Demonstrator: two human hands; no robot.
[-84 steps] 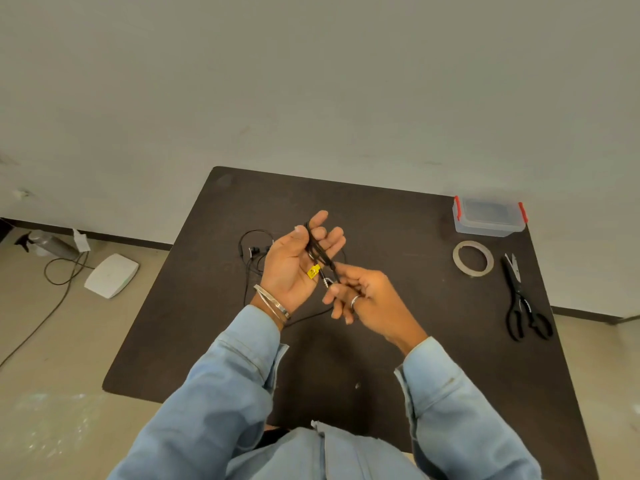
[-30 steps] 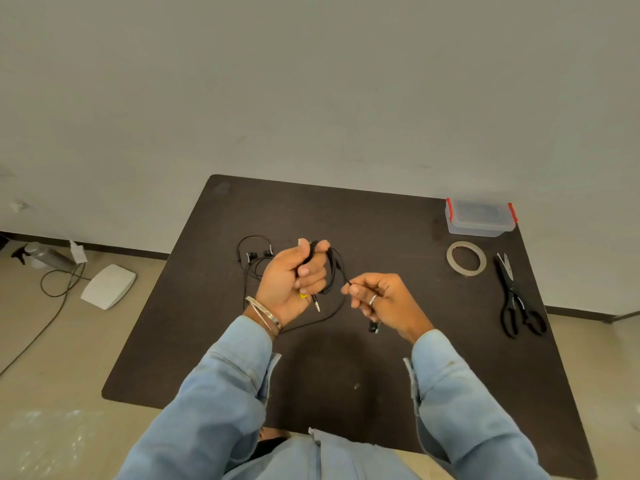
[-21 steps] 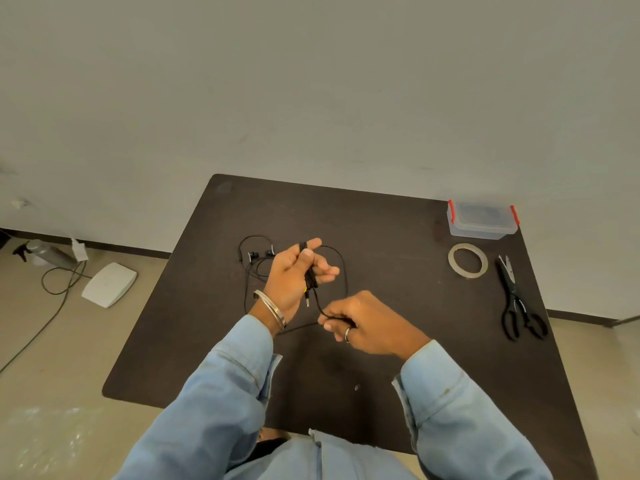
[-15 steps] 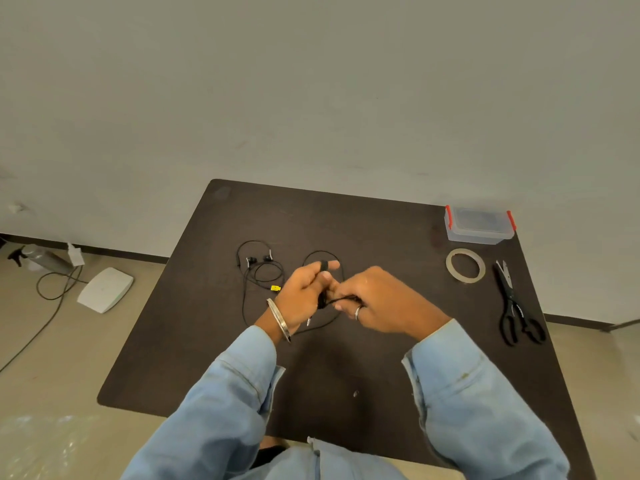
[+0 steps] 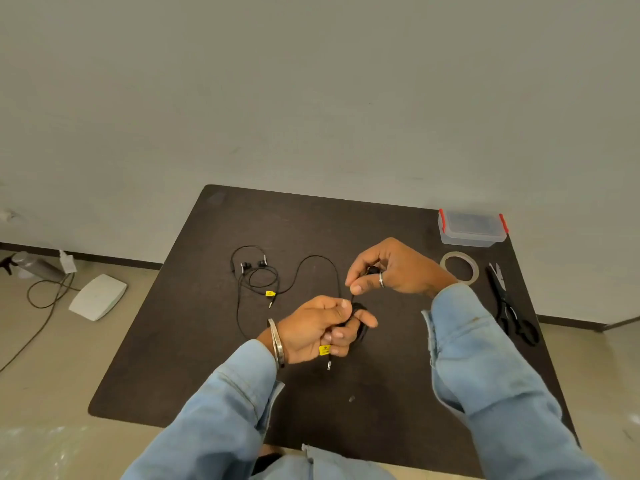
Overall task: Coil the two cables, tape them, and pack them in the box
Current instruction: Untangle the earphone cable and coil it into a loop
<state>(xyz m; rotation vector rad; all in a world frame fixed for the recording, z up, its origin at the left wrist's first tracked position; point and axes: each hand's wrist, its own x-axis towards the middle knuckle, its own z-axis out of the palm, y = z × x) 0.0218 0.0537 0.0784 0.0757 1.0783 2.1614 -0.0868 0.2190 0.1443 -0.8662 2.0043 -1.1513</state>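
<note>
Since half a second ago the right hand has been drawn away from the left hand toward the tabletop's far right corner, pinching the first cable taut for another wrap. The coil is gripped above the tabletop's middle, plug downward. The second cable lies uncoiled near the left edge.

Non-task items: floor and table

Black scissors lie shut at the dark table's right edge. On the floor, left: a white flat device, a grey bottle, a loose dark cord.
</note>
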